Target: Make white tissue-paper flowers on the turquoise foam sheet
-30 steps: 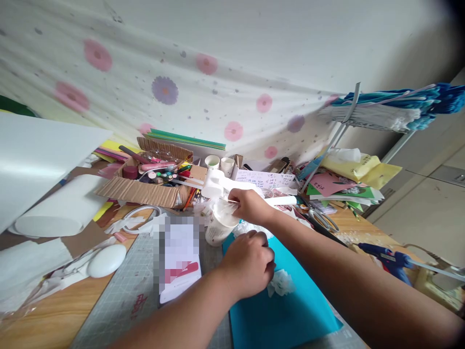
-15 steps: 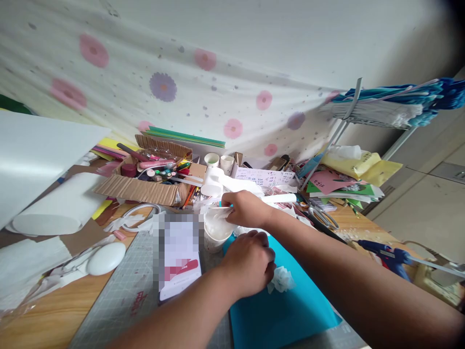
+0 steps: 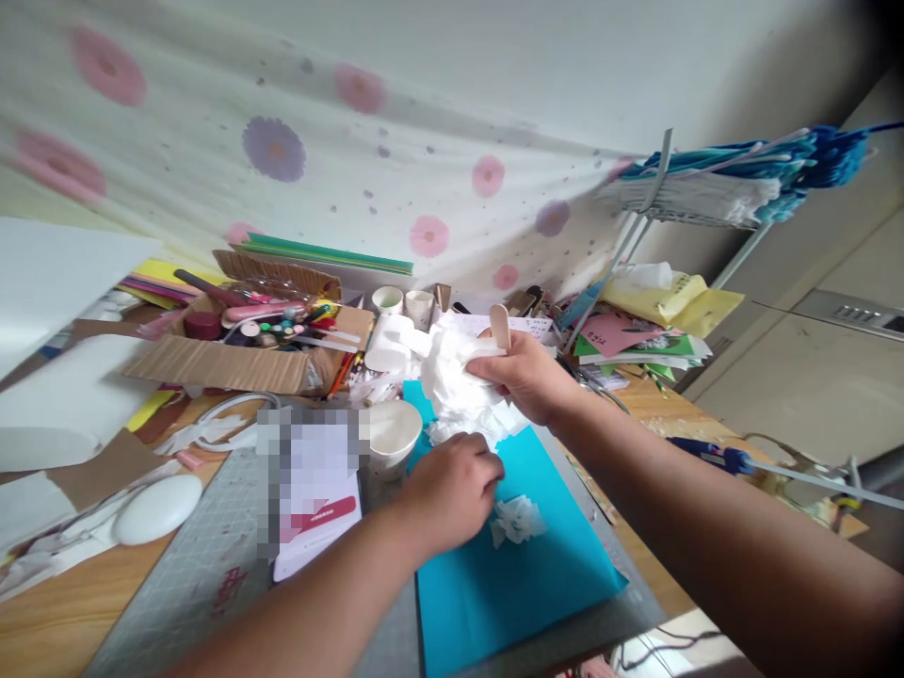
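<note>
My right hand point(image 3: 523, 377) is raised over the far part of a blue sheet point(image 3: 508, 593). It pinches a flat wooden stick point(image 3: 500, 326) and a big clump of crumpled white tissue point(image 3: 452, 372). More white tissue point(image 3: 462, 428) lies beneath that clump. Lower down, my left hand point(image 3: 456, 490) hovers over the sheet with its fingers curled together; what they hold, if anything, is hidden. Beside its fingertips, a small crumpled tissue piece point(image 3: 519, 520) rests on the blue. A white paper cup point(image 3: 392, 433) stands left of the sheet, its mouth uncovered.
A phone point(image 3: 317, 527) lies on the grey cutting mat point(image 3: 190, 565). Behind are a cardboard box point(image 3: 218, 372) of pens and two paper cups point(image 3: 419, 306). On the right sits a blue glue gun point(image 3: 713, 457); a rack point(image 3: 664, 188) holds pipe cleaners.
My right hand has left the cup and moved right and up, now with the stick and tissue clump in it. The view has shifted; my left hand stays near the small tissue piece.
</note>
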Motion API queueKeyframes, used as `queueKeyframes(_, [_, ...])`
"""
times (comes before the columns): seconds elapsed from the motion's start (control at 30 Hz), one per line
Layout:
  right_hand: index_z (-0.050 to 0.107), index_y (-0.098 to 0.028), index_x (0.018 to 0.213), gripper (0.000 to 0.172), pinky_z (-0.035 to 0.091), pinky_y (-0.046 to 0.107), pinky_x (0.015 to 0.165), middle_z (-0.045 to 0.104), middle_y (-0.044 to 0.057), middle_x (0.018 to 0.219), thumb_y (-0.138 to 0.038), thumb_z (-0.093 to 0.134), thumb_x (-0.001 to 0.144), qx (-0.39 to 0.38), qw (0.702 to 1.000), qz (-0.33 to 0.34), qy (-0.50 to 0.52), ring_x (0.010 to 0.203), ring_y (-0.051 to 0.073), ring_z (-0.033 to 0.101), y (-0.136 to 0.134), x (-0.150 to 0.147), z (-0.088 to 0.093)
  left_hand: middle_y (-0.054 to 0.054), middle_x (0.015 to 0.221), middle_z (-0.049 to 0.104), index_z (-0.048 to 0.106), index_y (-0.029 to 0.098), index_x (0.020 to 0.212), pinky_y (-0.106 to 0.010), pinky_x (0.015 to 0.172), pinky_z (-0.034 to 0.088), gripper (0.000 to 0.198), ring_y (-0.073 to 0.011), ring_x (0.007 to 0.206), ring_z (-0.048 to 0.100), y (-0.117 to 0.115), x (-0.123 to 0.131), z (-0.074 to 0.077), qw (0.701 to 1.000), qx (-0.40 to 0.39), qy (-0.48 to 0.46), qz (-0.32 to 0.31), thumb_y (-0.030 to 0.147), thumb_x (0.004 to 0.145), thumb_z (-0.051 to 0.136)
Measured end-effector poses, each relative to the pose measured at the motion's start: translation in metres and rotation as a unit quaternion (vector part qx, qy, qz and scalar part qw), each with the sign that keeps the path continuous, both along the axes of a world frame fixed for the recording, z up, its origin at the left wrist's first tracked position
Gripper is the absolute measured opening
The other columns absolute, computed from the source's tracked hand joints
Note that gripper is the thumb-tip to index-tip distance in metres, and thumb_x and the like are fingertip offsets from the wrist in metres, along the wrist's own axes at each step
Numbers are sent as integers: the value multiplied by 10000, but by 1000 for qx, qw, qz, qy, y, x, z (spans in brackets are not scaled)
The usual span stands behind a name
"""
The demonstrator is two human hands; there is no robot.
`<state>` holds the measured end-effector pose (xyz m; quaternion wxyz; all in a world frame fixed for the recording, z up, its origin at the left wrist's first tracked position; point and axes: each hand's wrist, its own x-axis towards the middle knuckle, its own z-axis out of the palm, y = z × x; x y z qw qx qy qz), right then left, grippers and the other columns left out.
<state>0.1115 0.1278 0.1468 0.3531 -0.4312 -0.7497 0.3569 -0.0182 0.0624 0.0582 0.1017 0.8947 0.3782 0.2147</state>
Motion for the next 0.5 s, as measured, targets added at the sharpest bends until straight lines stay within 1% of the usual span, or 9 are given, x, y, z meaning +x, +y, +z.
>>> queueKeyframes(0.07, [530,-159,782,182,329,221,442,454,-50,580,-293,603,684,-21,999,-23,-16,464,81,396,-3,30,-6,-30,957,651,655,165,939,-365,831,497,167,-185,942,608,2,0,-2,1000,-13,-16,6,67,863,544])
queueKeyframes(0.17, [578,-135,749,139,380,220,472,535,-30,615,-215,665,677,-54,995,-56,-70,506,93,475,-7,70,-32,-40,923,659,679,185,898,-322,780,499,304,-188,894,618,5,1,-4,999,-32,-29,20,-14,808,467])
queueKeyframes(0.23, [591,-129,769,132,425,219,503,571,-26,661,-222,683,750,-71,988,-72,-113,537,92,515,-8,87,-52,-38,928,661,676,193,887,-309,758,499,331,-186,879,623,5,1,-4,998,-40,-30,24,-14,795,435])
queueKeyframes(0.3, [595,-127,790,164,459,231,538,583,-25,703,-273,644,848,-70,981,-88,-156,573,94,540,-8,95,-68,-29,935,661,668,198,886,-301,751,497,338,-181,882,624,5,2,-3,998,-43,-29,20,-5,796,413])
queueKeyframes(0.33, [598,-127,793,180,468,243,562,586,-23,718,-287,629,870,-60,978,-95,-173,597,100,548,-7,97,-73,-26,935,660,664,201,888,-300,752,494,335,-179,883,622,5,1,-3,999,-44,-27,17,6,803,405])
queueKeyframes(0.37, [603,-130,794,174,471,258,592,592,-19,731,-286,641,861,-46,976,-101,-186,627,111,556,-5,99,-75,-24,932,657,660,203,893,-300,751,491,327,-177,880,619,4,1,-3,999,-45,-25,13,21,816,399])
queueKeyframes(0.43, [621,-140,809,150,457,279,648,617,-2,763,-259,708,779,-11,974,-114,-195,683,134,563,-2,106,-74,-27,926,650,653,205,904,-312,755,485,295,-182,877,611,4,1,-3,999,-46,-22,9,73,854,393])
queueKeyframes(0.5, [637,-153,862,207,433,279,664,643,21,814,-257,737,712,18,974,-128,-188,711,150,563,0,117,-69,-33,925,641,644,208,914,-330,757,479,263,-193,882,601,5,0,-4,999,-46,-20,8,133,889,394])
